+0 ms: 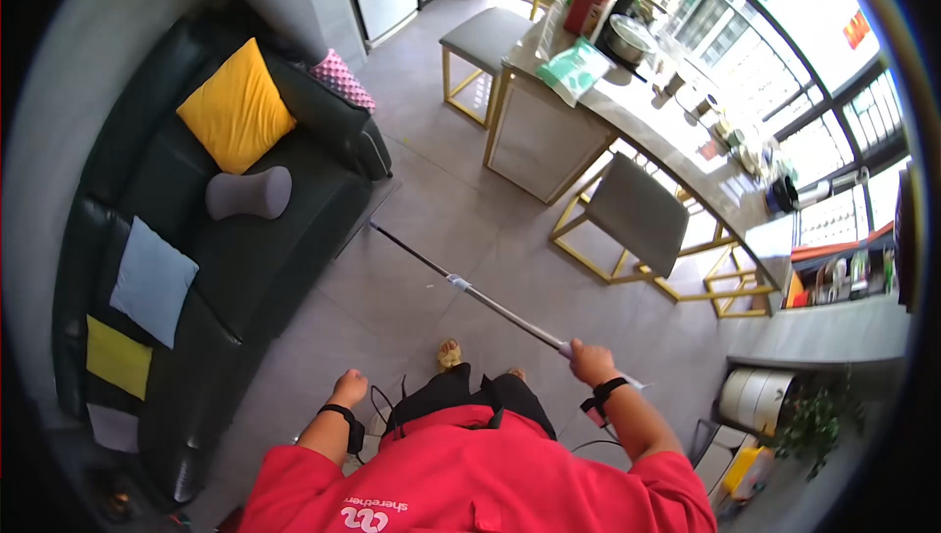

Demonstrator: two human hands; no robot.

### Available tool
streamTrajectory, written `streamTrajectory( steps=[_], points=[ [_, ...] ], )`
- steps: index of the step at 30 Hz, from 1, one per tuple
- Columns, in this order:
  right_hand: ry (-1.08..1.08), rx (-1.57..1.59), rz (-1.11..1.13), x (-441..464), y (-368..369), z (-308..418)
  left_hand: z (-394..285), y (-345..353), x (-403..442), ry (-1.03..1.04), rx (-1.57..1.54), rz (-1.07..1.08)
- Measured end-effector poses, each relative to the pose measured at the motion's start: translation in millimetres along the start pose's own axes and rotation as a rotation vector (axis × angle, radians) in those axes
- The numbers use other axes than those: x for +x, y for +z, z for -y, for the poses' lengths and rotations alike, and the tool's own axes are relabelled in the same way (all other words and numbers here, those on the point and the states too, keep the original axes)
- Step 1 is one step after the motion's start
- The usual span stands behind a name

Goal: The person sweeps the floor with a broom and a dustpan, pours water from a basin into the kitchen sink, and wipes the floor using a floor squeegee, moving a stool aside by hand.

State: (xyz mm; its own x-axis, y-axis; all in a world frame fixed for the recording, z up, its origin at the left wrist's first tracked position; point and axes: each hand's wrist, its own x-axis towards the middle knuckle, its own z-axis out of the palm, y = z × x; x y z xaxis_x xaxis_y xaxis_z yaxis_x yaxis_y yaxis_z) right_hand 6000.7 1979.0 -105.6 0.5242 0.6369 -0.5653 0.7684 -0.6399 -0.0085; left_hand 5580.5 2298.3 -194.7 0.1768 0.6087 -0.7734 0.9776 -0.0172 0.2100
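My right hand (592,363) is closed around the grip end of a long-handled mop (500,310). Its metal pole slants away to the left across the floor, with a pale collar partway along. The far end reaches the front edge of the black sofa (265,259), where the mop's head is hard to make out and seems partly under the sofa. My left hand (350,388) hangs low near my left leg, fingers curled in, with nothing visible in it. Dark bands with cables are strapped on both wrists.
Cushions, one a yellow cushion (237,107), lie on the sofa. At right, a long counter (676,131) carries a pot (630,38) and cups. A grey stool (632,215) stands beside it. A potted plant (814,425) is at lower right. Grey tiles (441,180) cover the floor.
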Motion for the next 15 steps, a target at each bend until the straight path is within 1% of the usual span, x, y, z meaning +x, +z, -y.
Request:
streamTrajectory(
  steps=[1,2,3,4,5,6,10,15],
  points=[
    [0.018,-0.008,0.016,-7,3,-12,1,-2,-1,0.004,0.027,0.002],
    [0.035,-0.015,0.034,-17,5,-26,0,-2,0,0.02,-0.022,-0.016],
    [0.087,0.011,0.076,-27,7,-42,-2,-1,1,0.037,-0.073,-0.034],
    [0.138,0.037,0.118,-40,9,-60,-7,-1,0,0.043,-0.047,-0.032],
    [0.166,0.032,0.121,-57,11,-78,-17,-2,0,0.071,-0.066,-0.057],
    [0.195,0.026,0.127,-76,13,-96,-27,1,1,0.098,-0.085,-0.079],
    [0.26,0.013,0.152,-172,5,-154,-77,15,-1,0.18,-0.048,-0.034],
    [0.407,-0.01,0.166,-300,30,-215,-155,44,-32,0.387,0.083,0.033]
  ],
)
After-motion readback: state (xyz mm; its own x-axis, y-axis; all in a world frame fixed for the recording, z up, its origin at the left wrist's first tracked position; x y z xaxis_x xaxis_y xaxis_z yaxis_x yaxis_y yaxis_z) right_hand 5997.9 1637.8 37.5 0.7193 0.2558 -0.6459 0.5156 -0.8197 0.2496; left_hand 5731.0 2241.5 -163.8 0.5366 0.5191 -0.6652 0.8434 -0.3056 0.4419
